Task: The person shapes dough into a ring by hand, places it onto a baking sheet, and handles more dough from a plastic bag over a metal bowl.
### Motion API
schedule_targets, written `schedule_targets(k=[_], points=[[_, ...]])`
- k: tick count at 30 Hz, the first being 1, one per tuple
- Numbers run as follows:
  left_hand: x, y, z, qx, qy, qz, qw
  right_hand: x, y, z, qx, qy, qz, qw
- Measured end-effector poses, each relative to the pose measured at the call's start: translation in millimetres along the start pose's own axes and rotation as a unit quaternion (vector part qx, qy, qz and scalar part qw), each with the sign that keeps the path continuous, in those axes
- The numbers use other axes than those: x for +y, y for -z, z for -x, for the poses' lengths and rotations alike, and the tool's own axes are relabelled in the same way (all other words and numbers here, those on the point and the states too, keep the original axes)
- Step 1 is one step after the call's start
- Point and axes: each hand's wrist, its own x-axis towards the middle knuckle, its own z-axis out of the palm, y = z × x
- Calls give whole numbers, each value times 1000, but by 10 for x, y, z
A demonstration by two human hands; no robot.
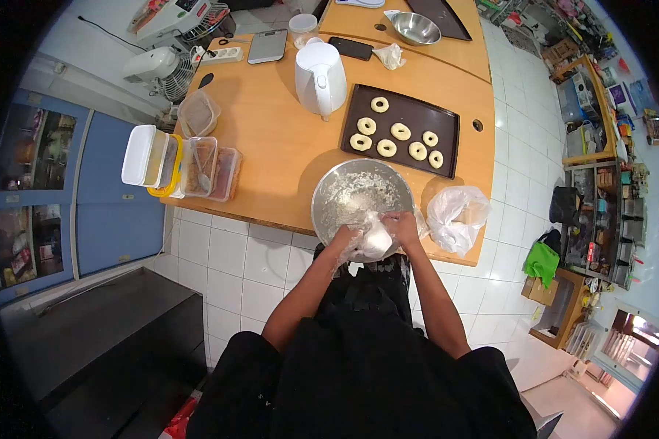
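A steel mixing bowl [319, 208] stands at the table's front edge, with pale floury crumbs [359, 192] inside. Over its near side is a clear plastic bag holding something white and powdery, like flour [377, 240]. My left hand [346, 238] grips the bag's left side, its fingers partly covered by plastic. On the opposite side my right hand [400, 224] is closed on the bag, near the bowl's right rim. Beyond the bowl, a dark baking tray [447, 139] carries several dough rings [400, 132].
A crumpled plastic bag [458, 218] lies right of the bowl. Behind are a white kettle [321, 77], a phone [351, 48], a scale [268, 46] and a small steel bowl [416, 29]. Stacked plastic containers [148, 157] stand at the left edge of the wooden table [263, 146].
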Motion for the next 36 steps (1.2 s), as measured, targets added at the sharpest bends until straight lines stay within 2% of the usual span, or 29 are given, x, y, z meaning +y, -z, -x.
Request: schedule_targets(k=[2,5,8,11,14,17,20,23,26,29,32,35,36], points=[[50,-1,32,33,-40,-4,999,-4,-60,3,1,3,-17,1000],[-192,179,-159,-28,31,36,998,-163,105,35,-18,-56,-10,998],[62,25,17,-4,-62,33,998,-195,60,59,-24,-17,-30,999],[-149,213,-148,-53,-15,44,998,-147,66,67,6,-24,-55,998],[156,17,108,-24,-31,-10,999,97,-73,-10,-5,14,-14,1000],[52,78,65,-59,6,8,998,68,-47,12,37,2,-6,999],[-26,19,25,-67,80,62,993,-153,119,106,-8,-5,-34,999],[-249,-74,54,-74,68,135,986,-141,136,63,31,-10,-52,998],[-219,-220,169,-9,75,142,987,-90,174,39,-7,16,-11,1000],[-229,-231,106,16,65,104,992,-169,237,129,-38,-22,-64,997],[-190,-120,48,-42,70,1,997,-228,251,125,-3,-36,-31,999],[-250,-128,-24,-1,-33,78,996,-225,182,127,23,21,-31,999],[-187,-162,8,13,-2,76,997,-195,195,115,35,24,-23,999]])
